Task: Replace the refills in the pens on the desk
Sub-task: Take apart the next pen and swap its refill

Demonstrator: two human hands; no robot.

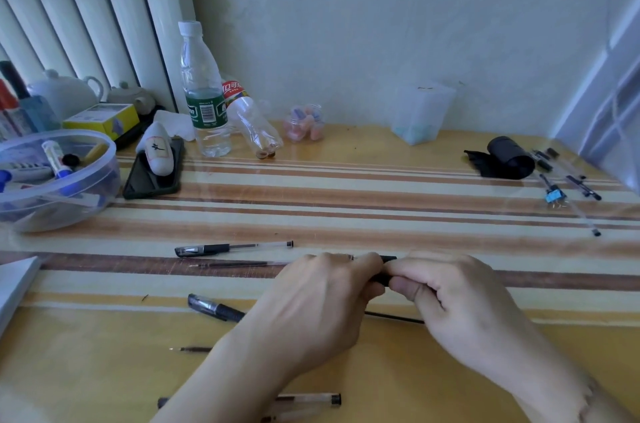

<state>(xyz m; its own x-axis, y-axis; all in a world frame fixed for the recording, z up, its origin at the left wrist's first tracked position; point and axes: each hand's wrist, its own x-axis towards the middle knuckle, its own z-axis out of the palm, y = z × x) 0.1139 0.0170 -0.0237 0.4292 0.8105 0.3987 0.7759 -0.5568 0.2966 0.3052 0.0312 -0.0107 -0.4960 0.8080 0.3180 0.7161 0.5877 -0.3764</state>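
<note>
Black-gripped clear plastic pen [382,270] pinched between both hands, lying left-right: left hand [322,304] and right hand [450,294] curled on opposite ends, meeting mid-barrel.

- Domestic room, informal desk setup.
- Striped surface [346,194] set against wallpapered wall.
- Teapot [65,91], water bottle [202,90], phone [152,176] and radiator [86,6] indicate a home.

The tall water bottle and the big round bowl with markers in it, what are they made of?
The water bottle looks like thin clear plastic: you can see the wall and water through it, and it has a white screw cap and a glossy green label. The round bowl looks like softer, cloudy see-through plastic with a thick rolled rim; the markers inside show through its side a bit blurred.
</note>
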